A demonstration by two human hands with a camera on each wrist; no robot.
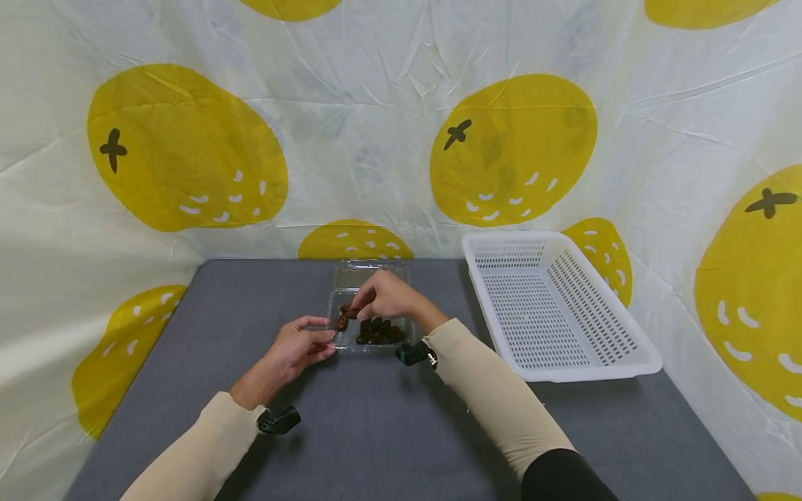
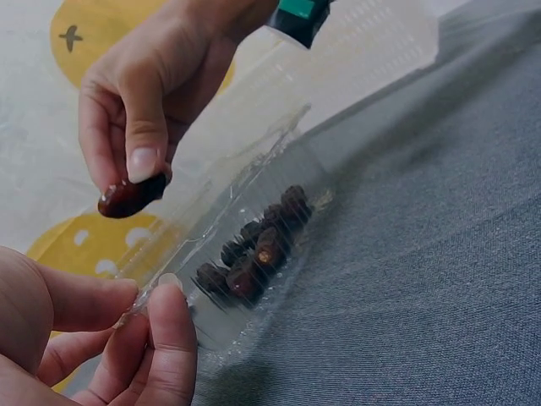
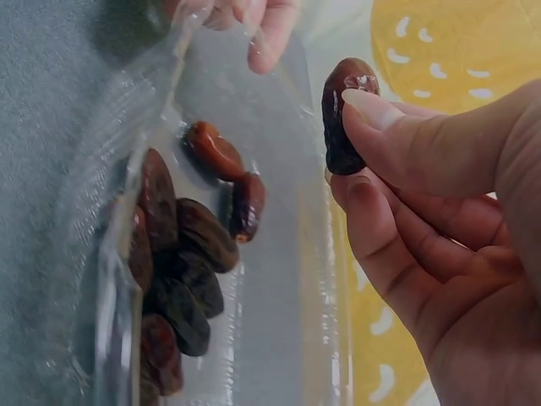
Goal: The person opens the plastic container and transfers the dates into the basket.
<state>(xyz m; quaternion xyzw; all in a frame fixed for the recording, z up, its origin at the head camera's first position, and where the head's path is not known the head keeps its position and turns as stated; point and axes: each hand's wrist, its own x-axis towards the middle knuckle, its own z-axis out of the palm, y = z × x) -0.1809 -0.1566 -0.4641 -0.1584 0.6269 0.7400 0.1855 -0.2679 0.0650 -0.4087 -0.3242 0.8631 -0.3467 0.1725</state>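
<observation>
A clear plastic clamshell box [image 1: 333, 299] stands on the table with its lid tipped back. My left hand [image 1: 296, 353] pinches the box's near-left edge between thumb and fingers. Over the box, my right hand [image 1: 390, 296] holds one glossy, dark reddish-brown date [image 3: 340, 118] between thumb and fingertips, raised above the others. In the right wrist view, two redder dates [image 3: 215, 152] lie end to end on the box floor. Beside them several darker, wrinkled dates [image 3: 207, 233] are bunched together, also seen through the box wall as a dark cluster [image 2: 241, 275] in the left wrist view.
A white perforated plastic basket [image 1: 564, 372] sits to the right of the box, near the table's right edge. The grey cloth-covered table [image 1: 376, 431] meets a white curtain [image 1: 370, 139] with yellow fruit prints at the back and sides.
</observation>
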